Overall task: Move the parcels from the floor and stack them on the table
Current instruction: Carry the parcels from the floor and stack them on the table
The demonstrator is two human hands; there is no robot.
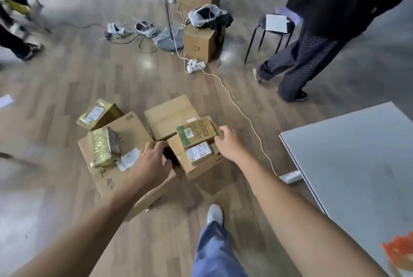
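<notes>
Parcels [143, 142]: a cluster of cartons and wrapped packs on the wooden floor [67, 75], left of the table [357, 154] and none on it.
Green-labelled box [196, 132]: topmost item of the right-hand stack, lying flat and overlapping the white-labelled box [199, 152]. Both sit on a brown carton [201, 168].
Right hand [228, 142]: at the right end of the green-labelled box, fingers bent toward its edge. They appear to touch it, but blur hides whether they clamp it; grip state cannot be told.
Left hand [152, 160]: over the dark gap between the large carton [116, 178] and the right-hand stack. Fingers are loosely bent with nothing between them.
Box relative to hands: the green-labelled box lies between the two hands — just beside the right hand, apart from the left.
Large carton load: a gold-wrapped pack [102, 148] lies on top; a second gold pack [98, 113] lies tilted behind it.
Rear carton [169, 116]: flat on the floor behind the right-hand stack.
Surroundings: a white cable [241, 111] runs across the floor past the stack — a black stool [272, 28] and another person's legs [297, 69] stand beyond.
</notes>
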